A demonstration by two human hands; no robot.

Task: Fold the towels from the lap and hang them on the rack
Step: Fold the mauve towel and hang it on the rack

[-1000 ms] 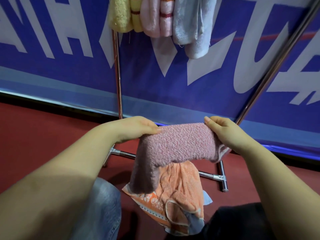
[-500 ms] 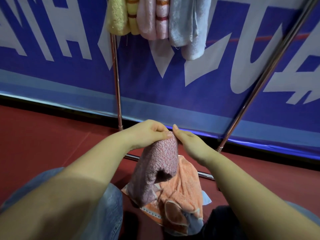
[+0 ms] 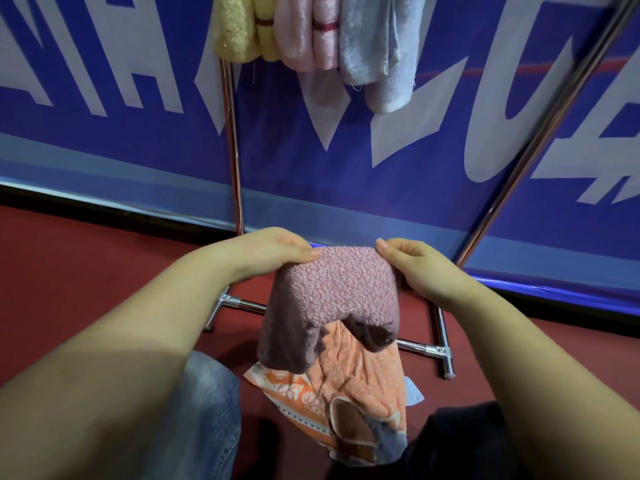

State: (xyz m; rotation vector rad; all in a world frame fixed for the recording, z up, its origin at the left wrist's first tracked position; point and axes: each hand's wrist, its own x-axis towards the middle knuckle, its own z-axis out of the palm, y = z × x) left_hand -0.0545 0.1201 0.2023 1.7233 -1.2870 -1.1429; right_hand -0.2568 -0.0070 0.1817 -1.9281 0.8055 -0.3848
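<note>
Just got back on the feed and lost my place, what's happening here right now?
A seated person is folding a pink towel, holding its top edge with the left hand and right hand, one at each end, so it drapes in front of them. An orange towel lies in the lap below, waiting. On the rack above, a yellow towel, a striped pink towel and a grey towel already hang side by side. The pink one is not yet hung.

Head-worn view, forward and downward
</note>
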